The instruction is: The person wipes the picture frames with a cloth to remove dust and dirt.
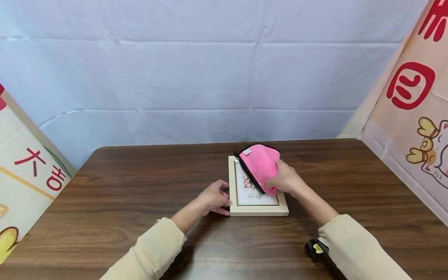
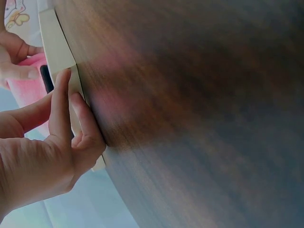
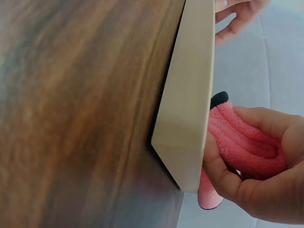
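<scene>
A cream picture frame [image 1: 259,210] lies flat on the dark wood table, with a flower print and "free style" lettering showing inside it. Over its upper right part is a folded pink cloth [image 1: 258,163] with black edging and a small white tag. My right hand [image 1: 285,178] grips this cloth; in the right wrist view the pink cloth [image 3: 247,142] is bunched between thumb and fingers beside the frame's corner. Along the frame's left side, my left hand [image 1: 214,198] rests its fingertips on the edge, fingers spread. The left wrist view shows those fingers [image 2: 61,102] against the frame's side.
The brown wooden table [image 1: 140,186] extends around the frame on all sides. Behind it hangs a pale cloth backdrop [image 1: 196,77]. Printed banners with red characters hang at left [image 1: 35,167] and right [image 1: 413,89].
</scene>
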Action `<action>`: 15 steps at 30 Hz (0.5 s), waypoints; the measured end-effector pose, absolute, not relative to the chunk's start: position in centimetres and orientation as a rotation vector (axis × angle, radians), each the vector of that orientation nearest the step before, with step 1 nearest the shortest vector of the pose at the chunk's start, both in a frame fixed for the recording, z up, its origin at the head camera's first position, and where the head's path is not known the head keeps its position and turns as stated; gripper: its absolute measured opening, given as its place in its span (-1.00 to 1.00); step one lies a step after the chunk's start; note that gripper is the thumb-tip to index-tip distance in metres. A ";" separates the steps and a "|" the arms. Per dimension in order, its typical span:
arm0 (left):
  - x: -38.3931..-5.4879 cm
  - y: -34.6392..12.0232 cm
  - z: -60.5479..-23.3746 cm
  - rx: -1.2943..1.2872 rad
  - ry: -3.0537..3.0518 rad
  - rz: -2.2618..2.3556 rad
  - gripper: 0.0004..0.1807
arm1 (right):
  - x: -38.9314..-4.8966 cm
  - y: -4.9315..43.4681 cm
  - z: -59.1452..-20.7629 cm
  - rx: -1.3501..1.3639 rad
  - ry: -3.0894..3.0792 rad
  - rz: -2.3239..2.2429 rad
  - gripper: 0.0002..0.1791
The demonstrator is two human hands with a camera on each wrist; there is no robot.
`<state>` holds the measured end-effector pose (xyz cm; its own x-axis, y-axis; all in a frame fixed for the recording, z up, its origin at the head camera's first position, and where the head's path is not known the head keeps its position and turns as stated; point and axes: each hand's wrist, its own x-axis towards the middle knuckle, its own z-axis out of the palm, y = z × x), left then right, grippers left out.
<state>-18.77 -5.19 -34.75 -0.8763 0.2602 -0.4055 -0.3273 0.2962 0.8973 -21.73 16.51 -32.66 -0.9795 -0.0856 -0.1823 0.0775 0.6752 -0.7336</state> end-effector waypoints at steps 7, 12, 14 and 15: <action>-18.8 -5.2 -34.8 -0.054 2.090 1.610 -0.42 | -21.8 16.5 -32.6 -0.016 2.639 -1.210 -0.24; -18.8 -5.2 -34.7 -0.054 2.088 1.613 -0.42 | -21.3 16.4 -32.4 -0.046 2.659 -1.156 -0.21; -18.7 -5.2 -34.7 -0.054 2.092 1.611 -0.42 | -21.0 16.4 -32.4 -0.047 2.653 -1.156 -0.21; -18.7 -5.2 -34.7 -0.052 2.094 1.612 -0.42 | -20.7 16.4 -32.4 -0.048 2.646 -1.158 -0.23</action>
